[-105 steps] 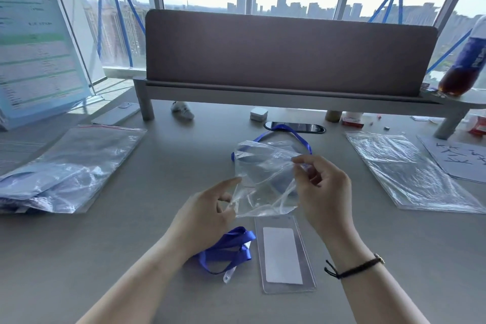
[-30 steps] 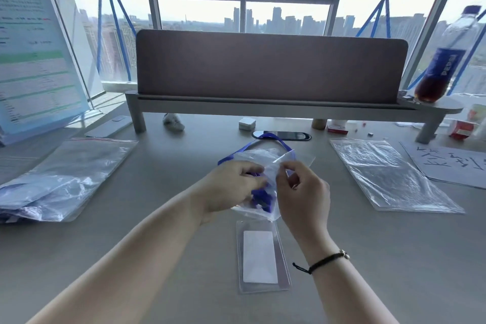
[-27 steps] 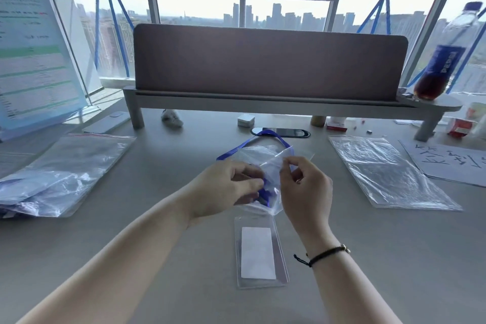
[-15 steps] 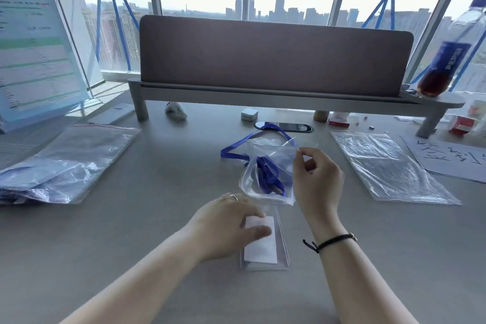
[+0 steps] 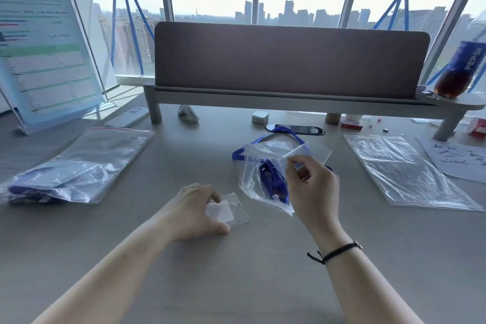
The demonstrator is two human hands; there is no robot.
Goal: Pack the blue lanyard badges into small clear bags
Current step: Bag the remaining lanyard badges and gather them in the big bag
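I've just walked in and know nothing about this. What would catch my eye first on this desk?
At centre, the right hand pinches the mouth of a small clear plastic bag with a blue fabric lanyard bunched inside. Beside it, the left hand grips a clear plastic badge holder with a white card on the grey desk.

Glossy, crinkled clear plastic bag (image 5: 265, 171); blue woven cloth lanyard (image 5: 271, 181); smooth clear plastic badge holder (image 5: 234, 209); matt grey worktop (image 5: 263, 271).
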